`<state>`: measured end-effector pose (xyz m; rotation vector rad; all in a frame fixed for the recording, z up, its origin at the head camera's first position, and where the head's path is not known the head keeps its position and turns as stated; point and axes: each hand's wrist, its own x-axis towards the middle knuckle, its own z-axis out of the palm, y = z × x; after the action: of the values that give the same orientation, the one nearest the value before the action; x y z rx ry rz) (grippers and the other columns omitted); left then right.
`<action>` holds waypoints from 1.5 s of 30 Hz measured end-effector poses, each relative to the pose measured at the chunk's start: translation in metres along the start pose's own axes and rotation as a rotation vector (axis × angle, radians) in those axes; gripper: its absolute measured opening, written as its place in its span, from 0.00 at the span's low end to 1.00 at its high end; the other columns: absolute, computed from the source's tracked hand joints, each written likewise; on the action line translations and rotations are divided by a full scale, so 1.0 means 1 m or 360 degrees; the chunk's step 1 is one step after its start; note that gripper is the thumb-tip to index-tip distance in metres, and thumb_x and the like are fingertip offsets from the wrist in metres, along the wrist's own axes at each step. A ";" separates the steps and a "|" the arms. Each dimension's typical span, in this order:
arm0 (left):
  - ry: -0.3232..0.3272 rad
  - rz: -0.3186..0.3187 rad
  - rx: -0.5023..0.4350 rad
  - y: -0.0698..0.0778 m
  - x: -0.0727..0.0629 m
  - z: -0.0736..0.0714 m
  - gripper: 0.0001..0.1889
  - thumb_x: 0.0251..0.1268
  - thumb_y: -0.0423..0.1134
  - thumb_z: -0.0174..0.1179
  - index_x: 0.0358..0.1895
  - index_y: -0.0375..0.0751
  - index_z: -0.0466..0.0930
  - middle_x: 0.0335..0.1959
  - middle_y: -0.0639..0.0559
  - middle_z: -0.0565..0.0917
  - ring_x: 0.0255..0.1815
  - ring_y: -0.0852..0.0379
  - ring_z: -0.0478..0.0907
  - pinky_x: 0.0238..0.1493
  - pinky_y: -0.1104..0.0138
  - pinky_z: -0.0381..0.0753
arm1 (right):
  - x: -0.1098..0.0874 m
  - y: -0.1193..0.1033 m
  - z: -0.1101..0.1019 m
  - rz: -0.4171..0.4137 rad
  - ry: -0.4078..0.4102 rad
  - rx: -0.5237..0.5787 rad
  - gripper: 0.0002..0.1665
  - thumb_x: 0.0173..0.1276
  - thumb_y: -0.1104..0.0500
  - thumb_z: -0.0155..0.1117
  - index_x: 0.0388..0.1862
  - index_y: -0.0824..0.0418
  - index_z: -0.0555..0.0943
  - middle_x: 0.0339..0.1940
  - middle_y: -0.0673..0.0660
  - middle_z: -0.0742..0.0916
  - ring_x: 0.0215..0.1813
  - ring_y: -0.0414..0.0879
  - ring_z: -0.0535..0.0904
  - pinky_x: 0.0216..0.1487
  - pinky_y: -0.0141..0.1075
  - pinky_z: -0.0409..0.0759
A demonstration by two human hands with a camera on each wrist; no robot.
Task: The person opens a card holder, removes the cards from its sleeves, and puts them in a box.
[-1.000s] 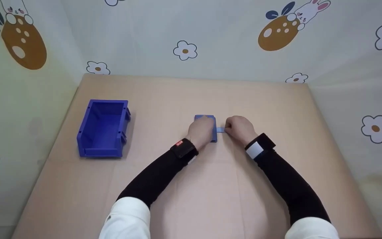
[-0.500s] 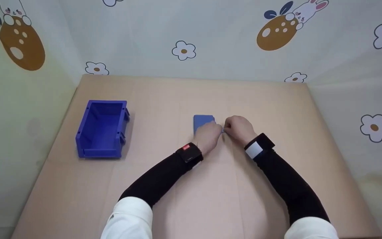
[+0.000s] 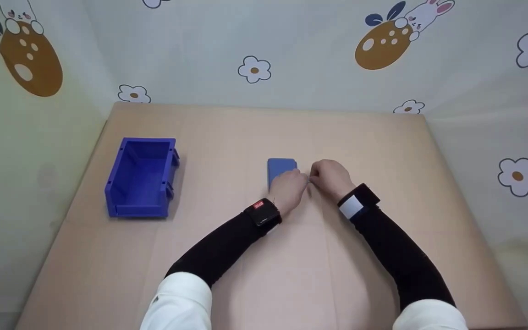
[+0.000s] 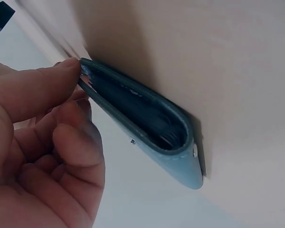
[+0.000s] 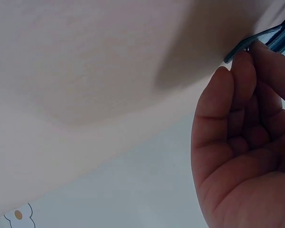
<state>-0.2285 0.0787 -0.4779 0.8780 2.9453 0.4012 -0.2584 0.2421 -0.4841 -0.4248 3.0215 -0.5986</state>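
Note:
A blue wallet [image 3: 280, 167] lies on the table, partly covered by my left hand [image 3: 288, 191]. In the left wrist view, the folded wallet [image 4: 183, 172] shows a gaping side with dark inner layers and small metal studs. My left thumb and fingers [image 4: 66, 71] pinch its edge at the far end from the fold. To the right, my right hand [image 3: 332, 178] almost meets the left. The right wrist view shows its thumb and index finger pinching the wallet's narrow strap [image 5: 238, 51], which has a small shiny stud. Overhead, the hands hide most of the strap.
A purple-blue plastic bin [image 3: 141, 176] stands on the left of the light wooden table [image 3: 227, 133]. Pale curtains [image 3: 190, 50] with flower and rabbit prints hang around the back and sides.
My left hand has shifted from the wallet's middle to its right edge, close to my right hand. The strap stretch visible between them earlier is now covered. My right hand stays in place.

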 end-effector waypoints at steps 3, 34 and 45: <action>0.0001 -0.0011 0.0043 0.000 0.000 0.000 0.09 0.69 0.31 0.56 0.45 0.41 0.84 0.40 0.45 0.83 0.40 0.47 0.82 0.37 0.54 0.82 | 0.000 0.000 0.000 0.0001 -0.0005 0.0001 0.06 0.61 0.61 0.69 0.24 0.58 0.85 0.25 0.53 0.86 0.32 0.52 0.81 0.39 0.47 0.78; 0.0208 0.0074 0.0130 -0.006 -0.010 -0.016 0.05 0.66 0.33 0.60 0.39 0.42 0.86 0.33 0.47 0.82 0.34 0.50 0.81 0.31 0.58 0.81 | 0.002 -0.001 0.002 0.0010 0.0016 -0.0027 0.06 0.60 0.62 0.69 0.24 0.59 0.85 0.25 0.53 0.85 0.31 0.51 0.80 0.37 0.46 0.78; 0.0345 -0.0003 0.0028 -0.019 -0.027 -0.036 0.04 0.66 0.34 0.61 0.37 0.38 0.84 0.31 0.48 0.80 0.30 0.52 0.78 0.28 0.60 0.78 | 0.003 -0.002 0.002 0.0028 0.0003 -0.0065 0.05 0.62 0.63 0.69 0.26 0.61 0.86 0.28 0.54 0.86 0.33 0.52 0.80 0.40 0.46 0.78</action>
<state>-0.2200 0.0408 -0.4489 0.8863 3.1497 0.5017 -0.2602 0.2389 -0.4857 -0.3991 3.0409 -0.5373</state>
